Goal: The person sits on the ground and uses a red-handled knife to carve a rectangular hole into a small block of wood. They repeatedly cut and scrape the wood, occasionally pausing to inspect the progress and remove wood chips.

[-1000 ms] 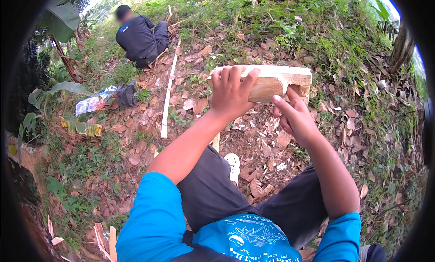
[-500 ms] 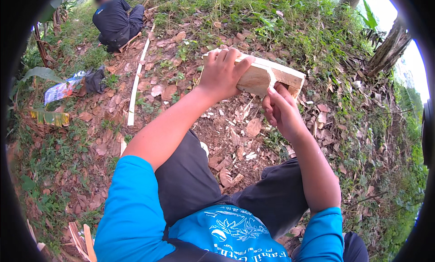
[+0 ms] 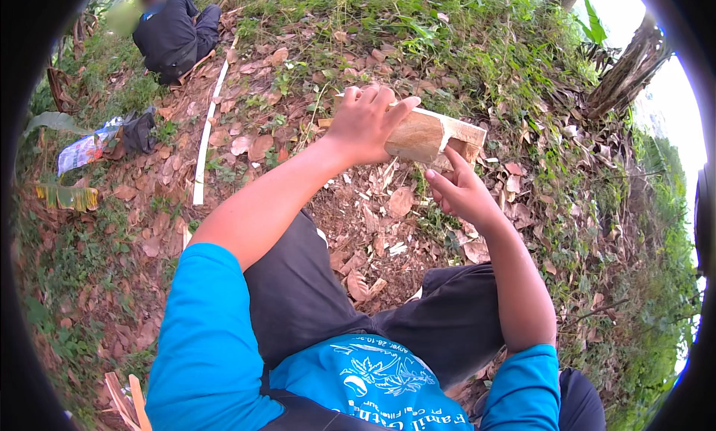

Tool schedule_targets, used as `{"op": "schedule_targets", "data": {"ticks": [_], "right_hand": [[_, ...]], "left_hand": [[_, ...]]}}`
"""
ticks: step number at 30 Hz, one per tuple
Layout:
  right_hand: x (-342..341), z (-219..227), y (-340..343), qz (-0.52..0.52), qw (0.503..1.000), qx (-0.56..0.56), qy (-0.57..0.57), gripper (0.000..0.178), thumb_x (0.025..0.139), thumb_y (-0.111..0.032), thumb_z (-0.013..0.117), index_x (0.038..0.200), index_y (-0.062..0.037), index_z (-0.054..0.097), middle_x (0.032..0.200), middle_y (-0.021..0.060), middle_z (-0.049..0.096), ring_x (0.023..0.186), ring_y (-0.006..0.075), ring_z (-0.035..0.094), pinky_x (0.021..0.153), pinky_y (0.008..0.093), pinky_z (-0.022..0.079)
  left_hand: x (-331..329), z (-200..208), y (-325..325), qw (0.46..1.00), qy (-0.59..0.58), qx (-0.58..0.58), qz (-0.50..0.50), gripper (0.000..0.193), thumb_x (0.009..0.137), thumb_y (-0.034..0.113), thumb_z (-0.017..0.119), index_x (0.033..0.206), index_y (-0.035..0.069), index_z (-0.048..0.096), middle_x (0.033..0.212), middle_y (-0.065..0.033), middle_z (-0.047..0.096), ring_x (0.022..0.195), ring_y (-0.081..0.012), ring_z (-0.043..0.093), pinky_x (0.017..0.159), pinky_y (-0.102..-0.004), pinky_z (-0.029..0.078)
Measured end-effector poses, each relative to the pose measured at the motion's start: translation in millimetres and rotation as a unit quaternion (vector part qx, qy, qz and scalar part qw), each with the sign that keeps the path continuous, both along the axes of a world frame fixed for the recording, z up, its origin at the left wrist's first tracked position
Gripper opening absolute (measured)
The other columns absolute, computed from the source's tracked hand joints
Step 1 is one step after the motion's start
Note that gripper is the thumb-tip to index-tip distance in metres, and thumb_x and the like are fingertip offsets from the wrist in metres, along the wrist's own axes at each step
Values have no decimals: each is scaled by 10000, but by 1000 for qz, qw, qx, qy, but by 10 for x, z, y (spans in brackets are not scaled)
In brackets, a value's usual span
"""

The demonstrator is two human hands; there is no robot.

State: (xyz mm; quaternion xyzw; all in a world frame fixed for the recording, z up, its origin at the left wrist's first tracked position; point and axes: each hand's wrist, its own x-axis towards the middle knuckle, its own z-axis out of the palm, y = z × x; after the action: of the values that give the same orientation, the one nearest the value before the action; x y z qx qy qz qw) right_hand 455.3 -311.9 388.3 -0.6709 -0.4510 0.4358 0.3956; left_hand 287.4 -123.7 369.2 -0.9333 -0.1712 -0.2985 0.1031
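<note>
A pale wooden block (image 3: 418, 136) with a notch cut into its right end is held up in front of me, above my knees. My left hand (image 3: 365, 125) grips its left part from above, fingers over the far side and thumb along the top edge. My right hand (image 3: 464, 190) is at the notched end, its index finger stretched up to the notch and its thumb held apart below. The other right fingers are loosely curled, with nothing visible in them. How deep the notch goes is hard to make out.
Dry leaves and wood chips (image 3: 397, 248) litter the ground below the block. A long pale strip of wood (image 3: 209, 133) lies to the left. Beyond it a person in dark clothes (image 3: 175, 39) sits. Split wood pieces (image 3: 127, 401) are at lower left; a tree trunk (image 3: 629, 69) leans at far right.
My right thumb has come off the notch's edge and dropped lower, while the index finger now points up at the notch. The block has turned a little in my left hand's grip.
</note>
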Motion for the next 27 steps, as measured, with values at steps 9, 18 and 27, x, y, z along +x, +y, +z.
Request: {"op": "schedule_targets", "data": {"ticks": [9,18,27], "right_hand": [[711,673,-1033,-139,963,226,-38,282,1075,-243,556,1172,-39,724,814,7,689,699,57,605,655,210,498],[835,-2182,-3151,-406,849,-238,-240,376,1072,-353,546,1176,-34,713,957,58,727,916,142,683,788,262,529],[-63,-2907,-3283,-384,824,-400,-119,362,1069,-328,549,1211,-25,689,988,66,722,931,143,681,799,259,526]], "left_hand": [[-486,-238,57,965,233,-119,34,952,585,513,862,1395,163,506,1233,-111,612,1136,-290,606,921,-485,462],[-301,-1122,273,900,421,-112,-18,1019,640,602,839,1402,33,471,1231,-159,605,1081,-358,648,873,-492,526],[-585,-2278,187,816,500,-284,55,1130,694,673,755,1557,63,356,1360,-204,570,1221,-390,598,1028,-454,510]]}}
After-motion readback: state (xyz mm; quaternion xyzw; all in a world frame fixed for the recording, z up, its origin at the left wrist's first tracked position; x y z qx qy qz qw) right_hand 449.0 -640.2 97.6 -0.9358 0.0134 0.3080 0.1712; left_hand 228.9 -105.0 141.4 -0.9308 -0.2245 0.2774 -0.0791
